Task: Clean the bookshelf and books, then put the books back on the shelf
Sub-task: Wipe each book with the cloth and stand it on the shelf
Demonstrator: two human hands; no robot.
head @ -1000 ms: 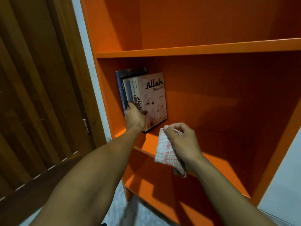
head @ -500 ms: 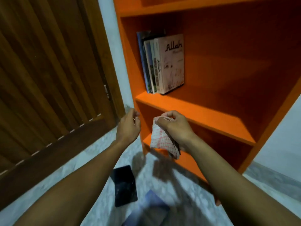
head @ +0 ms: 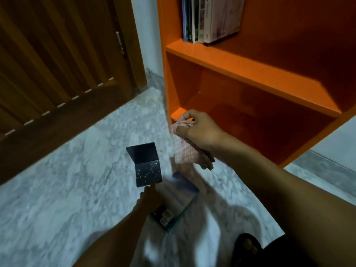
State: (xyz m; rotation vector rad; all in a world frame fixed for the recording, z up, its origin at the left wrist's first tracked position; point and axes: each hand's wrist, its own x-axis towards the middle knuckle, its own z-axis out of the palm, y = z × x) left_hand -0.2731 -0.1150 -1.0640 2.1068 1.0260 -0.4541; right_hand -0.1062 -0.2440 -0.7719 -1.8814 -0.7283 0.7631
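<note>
Looking down now, we left the shelf (head: 250,72) books (head: 210,18) at 12 o'clock. Our left hand (head: 149,197) points one straight finger at floor books (head: 147,164) at 6. Our right hand (head: 200,132) pinches the cloth (head: 181,151). More books need cleaning.

arms: both forearms bare, no sleeves | wrists: no watch or bands | hands (head: 200,132): ungloved
</note>
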